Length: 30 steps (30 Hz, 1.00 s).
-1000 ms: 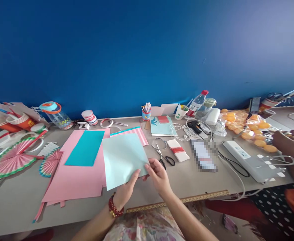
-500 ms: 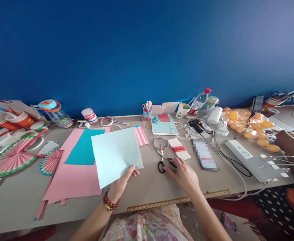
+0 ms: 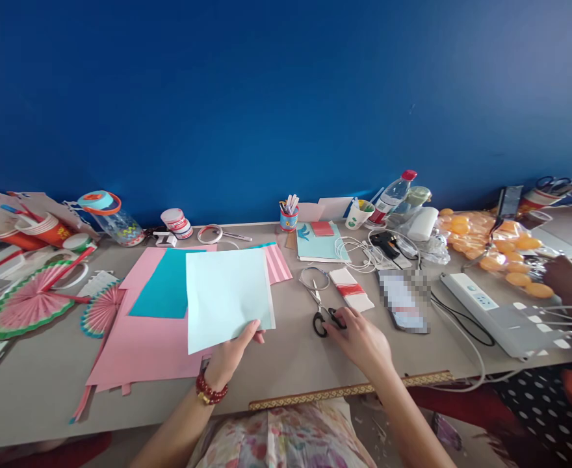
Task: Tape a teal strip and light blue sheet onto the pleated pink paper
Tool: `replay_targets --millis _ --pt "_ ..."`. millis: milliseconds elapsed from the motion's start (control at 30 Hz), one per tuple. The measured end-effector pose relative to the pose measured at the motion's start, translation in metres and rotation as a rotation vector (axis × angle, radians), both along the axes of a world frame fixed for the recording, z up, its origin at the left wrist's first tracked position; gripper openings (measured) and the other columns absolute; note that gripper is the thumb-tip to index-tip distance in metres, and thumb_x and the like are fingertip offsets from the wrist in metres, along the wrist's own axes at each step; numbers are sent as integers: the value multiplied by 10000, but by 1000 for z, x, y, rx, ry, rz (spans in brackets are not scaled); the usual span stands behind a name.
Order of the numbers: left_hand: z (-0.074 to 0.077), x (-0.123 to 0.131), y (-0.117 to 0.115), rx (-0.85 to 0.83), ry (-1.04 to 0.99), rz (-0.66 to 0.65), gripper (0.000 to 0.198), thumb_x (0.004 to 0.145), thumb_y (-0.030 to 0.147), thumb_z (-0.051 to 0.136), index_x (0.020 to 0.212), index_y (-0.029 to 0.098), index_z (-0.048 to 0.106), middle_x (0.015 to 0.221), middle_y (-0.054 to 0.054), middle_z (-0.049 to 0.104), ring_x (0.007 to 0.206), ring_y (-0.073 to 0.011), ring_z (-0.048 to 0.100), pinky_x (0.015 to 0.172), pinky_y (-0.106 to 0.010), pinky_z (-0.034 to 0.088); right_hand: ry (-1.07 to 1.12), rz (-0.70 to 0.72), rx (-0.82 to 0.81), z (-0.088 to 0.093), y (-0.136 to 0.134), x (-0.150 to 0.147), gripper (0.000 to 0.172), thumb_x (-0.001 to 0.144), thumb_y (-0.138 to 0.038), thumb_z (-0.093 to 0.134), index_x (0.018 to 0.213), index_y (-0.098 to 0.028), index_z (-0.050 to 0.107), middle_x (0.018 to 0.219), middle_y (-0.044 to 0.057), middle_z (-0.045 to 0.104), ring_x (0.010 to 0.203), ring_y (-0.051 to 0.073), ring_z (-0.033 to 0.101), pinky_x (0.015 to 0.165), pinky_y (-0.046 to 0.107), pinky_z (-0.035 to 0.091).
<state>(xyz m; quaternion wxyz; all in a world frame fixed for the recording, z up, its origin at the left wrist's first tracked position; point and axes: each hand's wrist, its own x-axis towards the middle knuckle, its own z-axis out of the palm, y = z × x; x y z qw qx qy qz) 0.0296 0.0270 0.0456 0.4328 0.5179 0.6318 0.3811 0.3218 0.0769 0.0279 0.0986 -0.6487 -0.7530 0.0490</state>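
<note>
On the grey table (image 3: 286, 367), scissors (image 3: 318, 304) lie touching the right hand (image 3: 364, 341).

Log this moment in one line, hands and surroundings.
left hand: holds pale blue sheet | right hand: at scissors handles | nearby: red-banded white card, teal sheet on pink paper

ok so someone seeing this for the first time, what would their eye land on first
Probably the deep blue wall, which fills the upper half of the view. Next, perhaps, the pale blue sheet in the left hand, just left of centre, in front of the pink paper. Bright accents sit toward the sides: a pink-and-green pleated fan at far left and orange balls at right.
</note>
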Motion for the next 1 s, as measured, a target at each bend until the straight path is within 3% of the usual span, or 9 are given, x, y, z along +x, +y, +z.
replay_targets --millis 133,267,467,600,667,733,867,933,1000 --pt "6 -2 1 -106 -103 -112 378 852 474 548 566 230 583 645 7 684 799 -196 687 1008 -341 471 169 163 256 14 -1 -17 253 922 -380 523 1103 -216 588 1096 84 650 1004 237 630 793 337 511" --pt "8 -9 2 -158 -206 -205 275 811 454 595 717 196 618 575 0 595 575 -168 586 614 -296 528 494 372 271 25 1 -38 360 920 -285 521 1275 -233 525 1335 116 549 1247 261 506 1031 432 442" --pt "8 -22 0 -98 -88 -229 381 826 479 586 557 213 541 592 -24 597 595 -173 582 596 -291 524 1287 72 -273 21 9 -61 571 827 -451 671 1319 -252 462 1282 128 583 928 205 647 760 372 574" --pt "2 -15 1 -32 -108 -251 355 848 521 580 679 214 637 648 -38 654 639 -202 632 644 -329 567 1514 74 -546 20 2 -82 308 805 -445 706 952 -190 615 955 67 686 845 189 655 790 364 562" --pt "-1 -13 3 32 -124 -249 356 828 543 616 946 214 682 831 -74 713 767 -241 671 699 -371 589 1459 86 -381 25 1 -85 252 834 -437 671 843 -197 592 821 40 666 753 174 638 758 365 560" --pt "-1 -16 6 164 -114 -163 529 827 551 625 1247 234 569 1097 -115 686 945 -271 665 756 -409 597 1252 96 -34 35 3 -77 205 870 -418 619 851 -216 595 808 48 662 749 189 629 754 388 552" --pt "8 -39 7 670 116 279 649 876 459 609 1436 274 337 1432 -139 421 1207 -288 537 901 -444 548 683 273 612 54 5 -52 89 875 -325 586 897 -266 649 912 72 696 904 248 638 906 486 497" --pt "12 -48 1 1002 339 389 703 835 478 659 1434 293 342 1452 -124 366 1263 -321 469 972 -492 496 479 442 687 55 1 -51 94 862 -268 597 924 -300 660 921 41 707 910 231 638 931 466 490" --pt "12 -47 -9 1183 547 260 706 804 585 654 1396 306 392 1389 -109 436 1230 -334 479 1010 -538 450 335 589 644 47 -6 -60 166 872 -199 572 952 -316 659 939 10 712 909 199 630 957 429 476"
